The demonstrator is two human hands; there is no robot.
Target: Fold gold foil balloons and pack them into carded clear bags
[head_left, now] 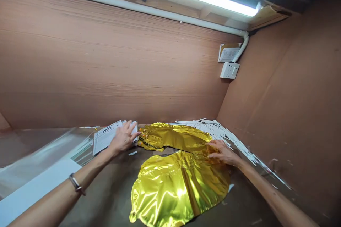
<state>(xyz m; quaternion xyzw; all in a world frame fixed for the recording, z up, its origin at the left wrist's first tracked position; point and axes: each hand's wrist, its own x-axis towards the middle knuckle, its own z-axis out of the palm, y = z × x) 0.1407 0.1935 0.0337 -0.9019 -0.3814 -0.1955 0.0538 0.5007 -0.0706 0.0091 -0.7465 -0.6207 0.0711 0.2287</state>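
A flat gold foil balloon (173, 188) lies on the brown table in front of me. Behind it sits a stack of more gold foil balloons (173, 137). My right hand (222, 151) rests on the near balloon's far right edge, fingers curled and pressed onto the foil. My left hand (123, 137) lies with fingers spread on a stack of white printed cards (105, 139) to the left of the balloons. A dark band sits on my left wrist.
A heap of white straws (229, 135) lies along the right wall. Clear plastic bags (39, 156) and a white sheet (34, 189) cover the left side. A wall socket (229, 70) and a paper (229, 53) hang at the back right corner under a tube light.
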